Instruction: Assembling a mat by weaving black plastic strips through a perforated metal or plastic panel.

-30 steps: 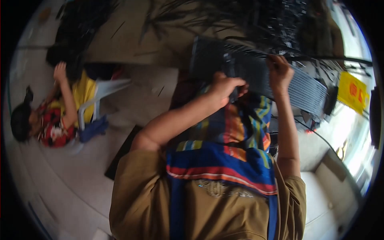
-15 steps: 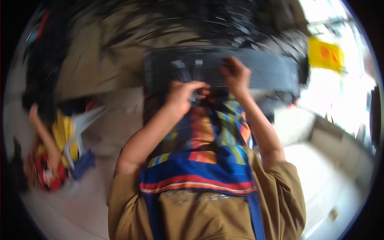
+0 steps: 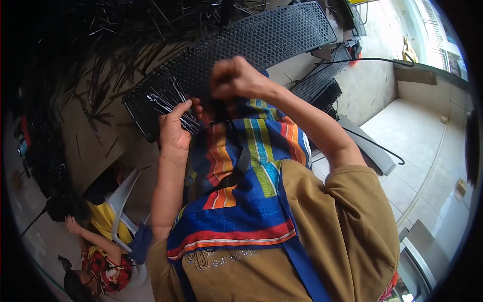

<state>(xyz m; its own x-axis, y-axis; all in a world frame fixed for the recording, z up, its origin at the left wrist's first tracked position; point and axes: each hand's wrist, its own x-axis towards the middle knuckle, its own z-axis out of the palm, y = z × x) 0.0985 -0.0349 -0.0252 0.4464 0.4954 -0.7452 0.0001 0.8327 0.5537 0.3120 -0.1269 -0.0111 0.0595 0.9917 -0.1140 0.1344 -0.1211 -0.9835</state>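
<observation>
A long black panel (image 3: 282, 38), full of small round holes, lies slantwise before me over the top of my lap. My left hand (image 3: 176, 123) is closed round a bundle of thin, shiny black strips (image 3: 163, 100), which fan out past the thumb over the panel's near left end. Along that end, short dark bits stick up from the panel's edge. My right hand (image 3: 234, 78) hovers over the panel's near edge, to the right of the bundle. Motion smears its curled fingers, so whether they hold anything is hidden.
Loose black strips (image 3: 105, 85) lie heaped on brown board at the far left. More perforated panels (image 3: 314, 85) are stacked at the right, near a bent black rod (image 3: 372, 59). At lower left another person (image 3: 108, 261) sits by a grey-white chair (image 3: 121, 201).
The whole view has turned, so the panel now slopes up to the right. My right hand has come closer to my left, which still holds the strips.
</observation>
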